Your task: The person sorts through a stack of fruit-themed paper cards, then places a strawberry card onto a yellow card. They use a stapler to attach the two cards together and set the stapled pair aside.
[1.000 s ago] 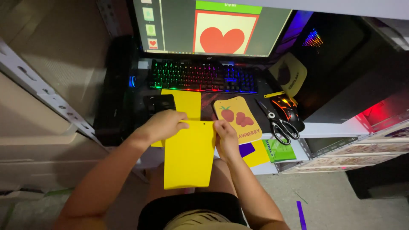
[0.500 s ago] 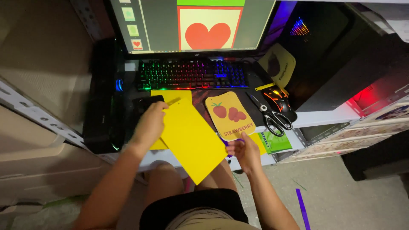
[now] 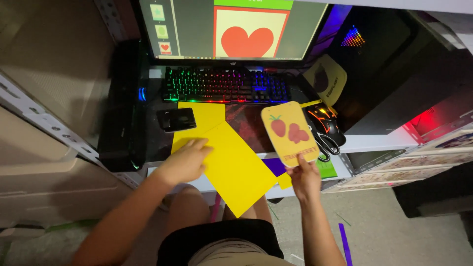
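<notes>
Left hand (image 3: 185, 162) down flat, fingers (image 3: 199, 146) spread and pressing the yellow paper sheet (image 3: 236, 170) against the table (image 3: 246, 125), nothing pinched, just weight on it. Right hand (image 3: 305, 178) is closed around the bottom edge of the strawberry card (image 3: 290, 132), lifting it upright just right of the sheet. The sheet lies skewed, its lower corner hanging off the table's front edge over the person's lap, and it overlaps a second yellow sheet (image 3: 202, 118) further in. The risk looks plain: with so much paper past the edge and only a flat palm on it, a slip of that hand could let the sheet slide off to the floor or crease at the edge. The card, held by one end only, could tip. Beyond the sheet sits a black phone (image 3: 176, 118), then the rainbow-lit keyboard (image 3: 226, 86) and the monitor (image 3: 236, 29) showing a red heart. Right of the sheet, scissors (image 3: 325, 143) crowd the card's landing space, with purple paper (image 3: 274, 166) and green paper (image 3: 326, 170) tucked beneath.
</notes>
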